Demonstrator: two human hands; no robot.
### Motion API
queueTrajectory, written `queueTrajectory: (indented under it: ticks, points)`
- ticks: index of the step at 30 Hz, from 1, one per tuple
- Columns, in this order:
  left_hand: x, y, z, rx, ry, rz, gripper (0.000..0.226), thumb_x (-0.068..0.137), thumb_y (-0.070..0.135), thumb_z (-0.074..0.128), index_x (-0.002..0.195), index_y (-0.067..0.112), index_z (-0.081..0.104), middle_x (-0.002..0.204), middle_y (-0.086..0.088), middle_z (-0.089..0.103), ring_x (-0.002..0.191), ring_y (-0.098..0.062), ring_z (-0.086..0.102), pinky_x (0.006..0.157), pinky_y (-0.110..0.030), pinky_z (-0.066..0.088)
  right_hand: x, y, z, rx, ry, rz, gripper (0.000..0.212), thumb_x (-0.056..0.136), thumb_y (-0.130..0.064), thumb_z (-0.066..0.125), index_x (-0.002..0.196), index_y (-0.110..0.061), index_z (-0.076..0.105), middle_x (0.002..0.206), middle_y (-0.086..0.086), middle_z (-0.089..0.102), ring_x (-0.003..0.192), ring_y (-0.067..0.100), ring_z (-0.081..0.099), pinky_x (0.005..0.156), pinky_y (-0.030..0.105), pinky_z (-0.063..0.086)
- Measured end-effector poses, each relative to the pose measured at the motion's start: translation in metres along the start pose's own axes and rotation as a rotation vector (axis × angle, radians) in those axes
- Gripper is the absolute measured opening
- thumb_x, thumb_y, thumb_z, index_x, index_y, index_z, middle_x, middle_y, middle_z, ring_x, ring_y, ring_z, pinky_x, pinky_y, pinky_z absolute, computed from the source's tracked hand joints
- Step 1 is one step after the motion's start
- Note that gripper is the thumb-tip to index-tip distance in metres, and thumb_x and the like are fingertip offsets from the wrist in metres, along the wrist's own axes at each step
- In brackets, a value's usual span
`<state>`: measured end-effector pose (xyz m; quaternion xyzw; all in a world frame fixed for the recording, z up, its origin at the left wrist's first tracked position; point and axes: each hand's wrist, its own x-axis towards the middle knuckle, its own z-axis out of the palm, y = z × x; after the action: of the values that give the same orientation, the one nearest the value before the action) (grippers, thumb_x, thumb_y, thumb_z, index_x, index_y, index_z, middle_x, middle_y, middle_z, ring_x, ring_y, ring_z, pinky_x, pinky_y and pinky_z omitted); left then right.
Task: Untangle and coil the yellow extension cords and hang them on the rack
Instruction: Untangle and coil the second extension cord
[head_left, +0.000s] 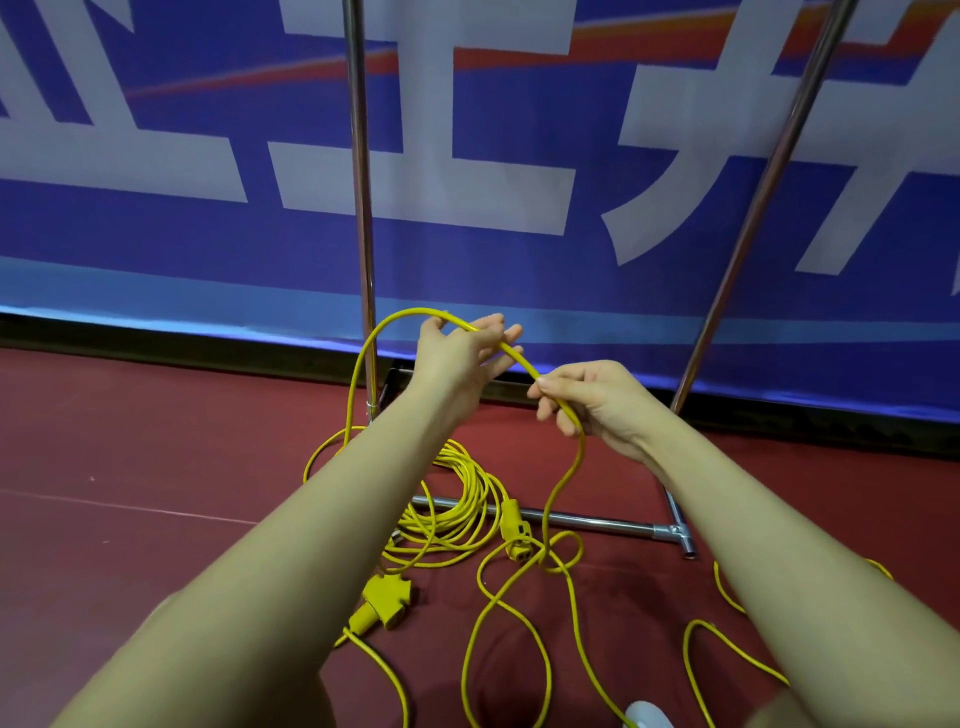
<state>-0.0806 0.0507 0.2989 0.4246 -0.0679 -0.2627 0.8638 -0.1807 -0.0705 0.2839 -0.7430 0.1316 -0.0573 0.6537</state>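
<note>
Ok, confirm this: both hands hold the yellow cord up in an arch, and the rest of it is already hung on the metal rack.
Not quite. The head view shows both the left hand and the right hand holding the yellow extension cord up in an arch, but the rest lies tangled on the red floor at the chrome metal rack's base, not hung.

Bare forearms and hands (519, 374), no sleeves or rings visible.

A blue banner (208, 244) bearing large white characters and an orange stripe spans the wall beyond the hands. Dark red floor (130, 441) extends beneath them, meeting a black baseboard (156, 338).
</note>
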Motion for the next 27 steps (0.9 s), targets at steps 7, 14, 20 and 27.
queueTrajectory:
  ticks: [7,14,20,27]
  points:
    - [-0.001,0.012,-0.004,-0.066,0.018,0.036,0.059,0.092,-0.014,0.042,0.140,0.013,0.022,0.107,-0.015,0.059,0.078,-0.028,0.068,0.062,-0.033,0.059,-0.004,-0.010,0.006,0.034,-0.165,0.001,0.025,0.095,-0.020,0.049,0.084,-0.004,0.065,0.057,0.006,0.063,0.038,0.010,0.049,0.044,0.017,0.039]
    - [0.014,0.024,-0.021,-0.218,0.145,0.119,0.068,0.093,-0.014,0.043,0.148,0.015,0.015,0.105,-0.013,0.060,0.070,-0.026,0.070,0.064,-0.034,0.060,-0.007,-0.005,-0.002,0.059,-0.372,0.081,0.030,0.087,-0.027,0.050,0.086,-0.001,0.064,0.063,0.011,0.067,0.053,0.020,0.064,0.057,0.025,0.050]
    - [0.015,0.019,-0.021,-0.196,0.047,0.069,0.070,0.090,-0.009,0.052,0.147,-0.004,0.012,0.115,-0.021,0.059,0.078,-0.027,0.072,0.065,-0.035,0.060,-0.004,0.003,-0.010,0.008,-0.268,0.094,0.018,0.092,-0.017,0.052,0.087,-0.003,0.064,0.069,0.008,0.070,0.064,0.019,0.070,0.061,0.022,0.053]
    - [-0.005,-0.002,0.008,0.007,-0.132,0.062,0.054,0.091,-0.014,0.046,0.129,0.015,0.023,0.101,-0.014,0.063,0.083,-0.022,0.068,0.082,-0.034,0.054,-0.006,0.000,0.000,0.021,-0.128,0.057,0.019,0.097,-0.017,0.048,0.093,-0.009,0.065,0.072,0.004,0.072,0.066,0.016,0.071,0.058,0.019,0.053]
